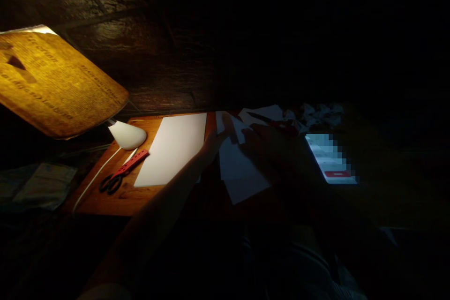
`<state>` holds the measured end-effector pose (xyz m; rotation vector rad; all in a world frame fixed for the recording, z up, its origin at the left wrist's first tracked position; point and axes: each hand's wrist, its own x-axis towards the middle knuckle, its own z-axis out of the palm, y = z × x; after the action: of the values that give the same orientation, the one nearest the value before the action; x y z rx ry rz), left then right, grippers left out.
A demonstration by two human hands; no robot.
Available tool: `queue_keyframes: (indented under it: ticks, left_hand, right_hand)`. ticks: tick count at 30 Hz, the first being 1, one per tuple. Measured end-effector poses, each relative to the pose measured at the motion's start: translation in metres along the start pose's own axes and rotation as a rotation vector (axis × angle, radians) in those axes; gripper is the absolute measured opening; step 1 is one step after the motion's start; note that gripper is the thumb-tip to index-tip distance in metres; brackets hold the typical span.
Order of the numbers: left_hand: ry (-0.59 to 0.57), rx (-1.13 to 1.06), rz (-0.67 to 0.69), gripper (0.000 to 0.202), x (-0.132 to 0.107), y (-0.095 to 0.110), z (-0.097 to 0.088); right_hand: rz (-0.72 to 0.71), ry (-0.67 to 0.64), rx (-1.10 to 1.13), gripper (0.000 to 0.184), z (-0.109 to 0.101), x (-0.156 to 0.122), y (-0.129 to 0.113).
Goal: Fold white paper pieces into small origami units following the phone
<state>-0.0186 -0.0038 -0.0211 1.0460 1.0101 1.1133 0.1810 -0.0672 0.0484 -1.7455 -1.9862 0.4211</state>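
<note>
Both hands rest on a white sheet of paper lying on a small wooden table in a dark room. My left hand is at the sheet's upper left edge, with the thumb up over a folded flap, fingers closed on the paper. My right hand lies in shadow over the sheet's right side; its fingers are too dark to make out. A second white sheet lies flat to the left of my hands.
A lamp with a yellow printed shade and white base stands at the left. A red ruler and scissors lie by it. A lit phone screen sits at the right, with more papers behind.
</note>
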Motion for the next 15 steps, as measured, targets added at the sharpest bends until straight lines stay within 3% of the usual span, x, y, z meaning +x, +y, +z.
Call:
queue_keyframes:
  ticks: [3, 8, 15]
  left_hand:
    - [-0.026, -0.059, -0.024, 0.039, -0.002, 0.0, 0.0]
    - [-0.177, 0.053, 0.0, 0.033, -0.005, 0.003, 0.0]
    - [-0.144, 0.161, 0.052, 0.033, -0.002, -0.002, -0.002]
  right_hand:
    - [-0.009, 0.033, -0.033, 0.042, 0.009, 0.002, 0.005]
    - [-0.005, 0.048, -0.05, 0.049, 0.024, 0.004, 0.012]
    - [-0.007, 0.01, -0.122, 0.051, 0.006, -0.009, -0.011]
